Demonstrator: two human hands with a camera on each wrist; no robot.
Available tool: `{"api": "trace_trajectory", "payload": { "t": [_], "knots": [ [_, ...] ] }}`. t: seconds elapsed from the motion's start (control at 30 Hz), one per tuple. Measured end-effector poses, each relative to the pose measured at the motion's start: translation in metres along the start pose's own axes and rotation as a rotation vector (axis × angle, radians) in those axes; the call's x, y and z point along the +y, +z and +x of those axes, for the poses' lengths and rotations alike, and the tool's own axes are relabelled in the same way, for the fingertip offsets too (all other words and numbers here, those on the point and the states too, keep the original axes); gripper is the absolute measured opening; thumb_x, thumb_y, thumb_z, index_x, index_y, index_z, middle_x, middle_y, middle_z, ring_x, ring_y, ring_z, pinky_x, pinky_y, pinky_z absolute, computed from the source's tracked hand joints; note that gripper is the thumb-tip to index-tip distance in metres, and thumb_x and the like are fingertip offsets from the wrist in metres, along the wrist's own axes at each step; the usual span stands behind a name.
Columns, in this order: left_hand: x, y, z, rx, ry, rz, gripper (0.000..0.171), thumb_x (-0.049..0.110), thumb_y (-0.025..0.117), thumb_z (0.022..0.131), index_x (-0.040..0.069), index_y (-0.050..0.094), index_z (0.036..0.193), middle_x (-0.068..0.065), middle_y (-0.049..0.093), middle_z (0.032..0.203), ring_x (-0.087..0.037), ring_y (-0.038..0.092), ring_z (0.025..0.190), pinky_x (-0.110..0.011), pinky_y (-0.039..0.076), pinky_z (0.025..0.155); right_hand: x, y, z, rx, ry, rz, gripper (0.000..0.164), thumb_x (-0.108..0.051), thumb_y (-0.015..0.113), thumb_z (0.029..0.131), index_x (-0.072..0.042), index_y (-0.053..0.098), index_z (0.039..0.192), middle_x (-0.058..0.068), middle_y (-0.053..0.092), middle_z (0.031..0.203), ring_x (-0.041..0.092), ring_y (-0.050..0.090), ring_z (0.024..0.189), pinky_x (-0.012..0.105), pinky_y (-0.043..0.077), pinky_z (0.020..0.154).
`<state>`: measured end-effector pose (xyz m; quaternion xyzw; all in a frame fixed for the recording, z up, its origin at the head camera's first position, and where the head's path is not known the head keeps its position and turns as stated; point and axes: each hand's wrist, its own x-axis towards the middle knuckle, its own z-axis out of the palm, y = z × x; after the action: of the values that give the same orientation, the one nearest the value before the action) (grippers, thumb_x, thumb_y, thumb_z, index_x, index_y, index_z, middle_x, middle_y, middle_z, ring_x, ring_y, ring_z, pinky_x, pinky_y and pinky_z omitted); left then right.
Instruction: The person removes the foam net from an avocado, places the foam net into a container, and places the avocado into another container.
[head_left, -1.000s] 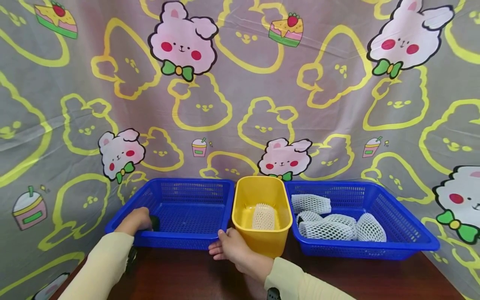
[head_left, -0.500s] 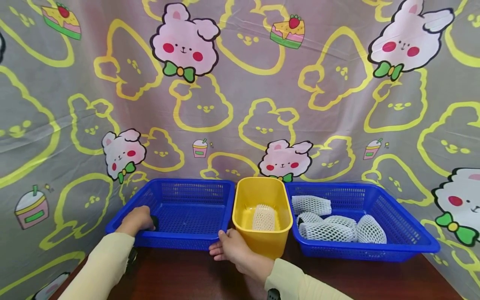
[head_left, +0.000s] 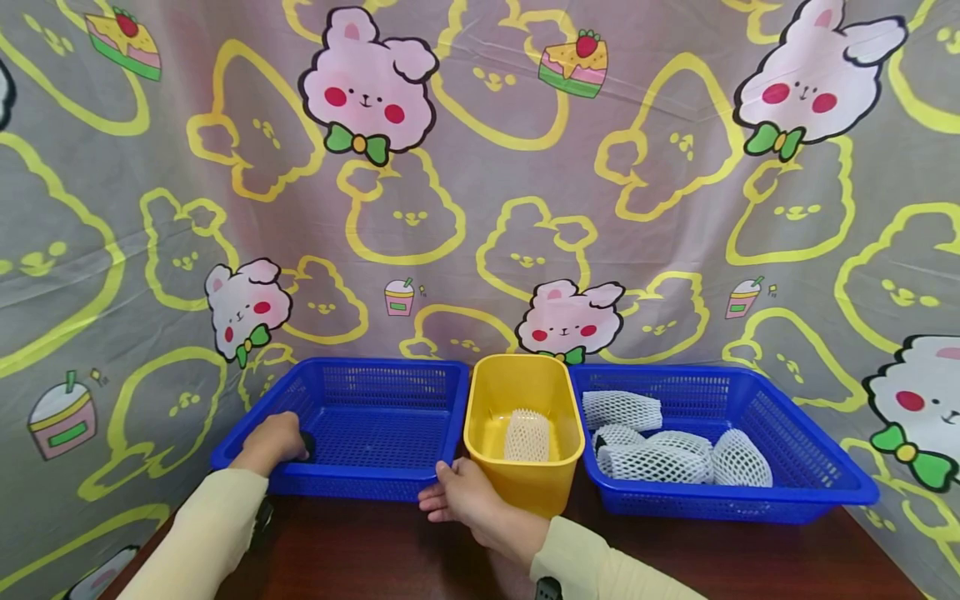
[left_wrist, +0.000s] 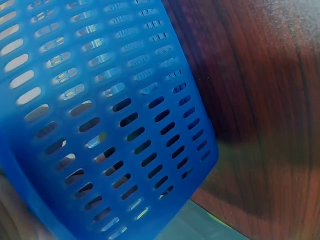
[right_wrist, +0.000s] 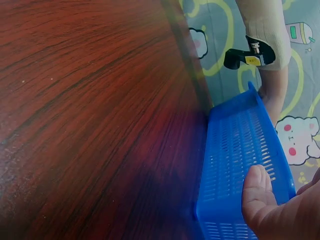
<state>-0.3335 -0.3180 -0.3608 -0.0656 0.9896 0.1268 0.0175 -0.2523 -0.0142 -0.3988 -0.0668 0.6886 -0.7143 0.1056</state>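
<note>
My left hand [head_left: 276, 437] reaches over the front left corner of the left blue basket [head_left: 375, 473]. Its fingers curl down round a dark green object [head_left: 308, 446], mostly hidden by the hand, so its kind is unclear. In the left wrist view, the perforated basket wall [left_wrist: 115, 125] blocks sight of the fingers. My right hand [head_left: 468, 497] rests against the same basket's front right corner, fingers extended along the front wall. A right-hand fingertip [right_wrist: 257, 182] lies on the blue wall in the right wrist view.
A yellow bin [head_left: 551, 487] stands between the baskets, with a foam net sleeve [head_left: 527, 435] inside. The right blue basket [head_left: 813, 492] holds several things in white foam nets [head_left: 660, 458]. All stand on a dark wood table [head_left: 360, 546] before a patterned curtain [head_left: 480, 183].
The left hand has shifted very slightly inside the basket and the dark green object shows a little less. The right hand, baskets and bin stay put.
</note>
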Motion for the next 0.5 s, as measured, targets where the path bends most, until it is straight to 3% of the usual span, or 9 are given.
{"api": "trace_trajectory", "payload": {
  "t": [0.3, 0.5],
  "knots": [
    [-0.002, -0.005, -0.005, 0.028, 0.027, -0.029, 0.038, 0.01, 0.078, 0.075, -0.013, 0.057, 0.098, -0.028, 0.06, 0.094, -0.042, 0.059, 0.087, -0.056, 0.048, 0.073, 0.002, -0.004, -0.008, -0.05, -0.032, -0.038, 0.019, -0.017, 0.042, 0.104, -0.002, 0.045, 0.094, 0.015, 0.066, 0.076, 0.017, 0.062, 0.063, 0.035, 0.056, 0.058],
    [0.002, -0.009, -0.009, 0.129, 0.062, -0.037, 0.057, 0.013, 0.078, 0.079, -0.021, 0.049, 0.114, -0.037, 0.056, 0.107, -0.051, 0.056, 0.098, -0.058, 0.046, 0.081, -0.002, -0.011, -0.016, -0.099, -0.049, -0.066, 0.021, -0.019, 0.046, 0.103, 0.0, 0.047, 0.095, 0.014, 0.065, 0.073, 0.017, 0.062, 0.061, 0.035, 0.056, 0.055]
  ]
}}
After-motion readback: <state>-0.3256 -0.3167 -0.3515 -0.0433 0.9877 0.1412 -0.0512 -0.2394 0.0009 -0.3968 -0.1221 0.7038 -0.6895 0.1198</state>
